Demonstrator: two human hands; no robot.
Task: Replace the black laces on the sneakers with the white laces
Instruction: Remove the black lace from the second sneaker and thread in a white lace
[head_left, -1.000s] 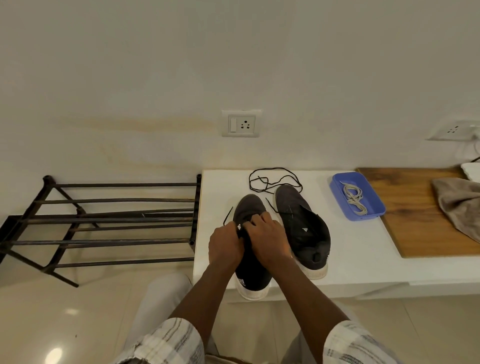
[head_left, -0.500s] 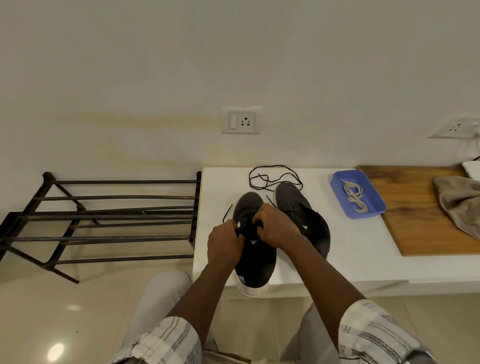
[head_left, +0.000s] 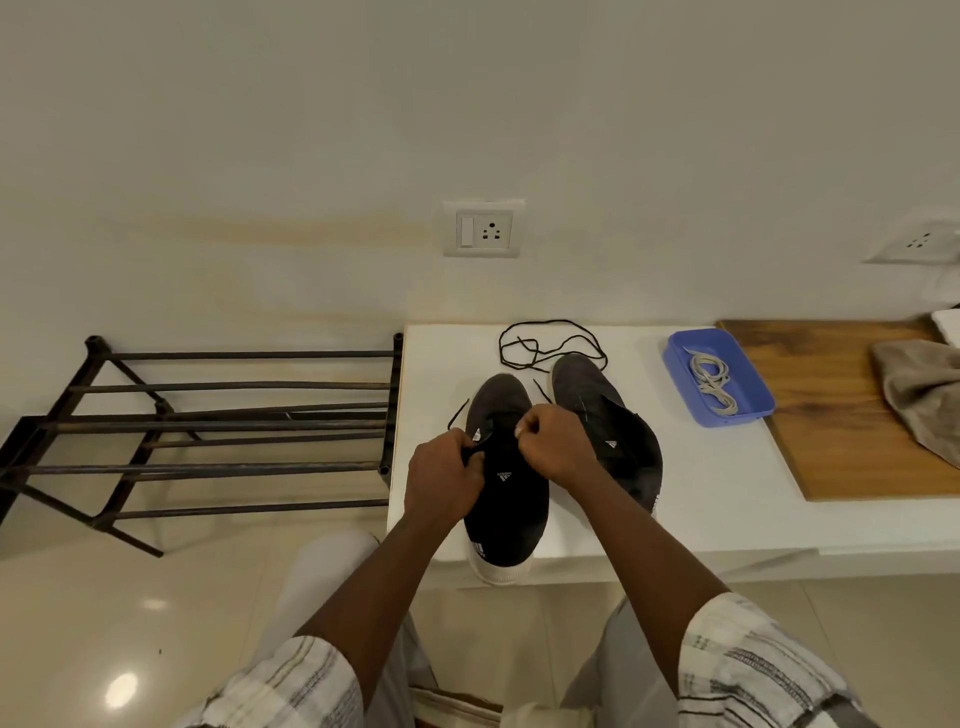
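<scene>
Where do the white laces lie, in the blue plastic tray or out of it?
In: the coiled white laces lie inside the blue plastic tray, none hanging over its rim.

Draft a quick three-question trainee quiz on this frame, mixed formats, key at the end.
1. True or false: the white laces lie in the blue tray.
2. Both the left hand and the right hand are on: A) the rack-side sneaker; B) the tray-side sneaker; C) the cloth.
3. Fill in: the loose black lace lies on the ___ table.
Key: 1 true; 2 A; 3 white.
</scene>
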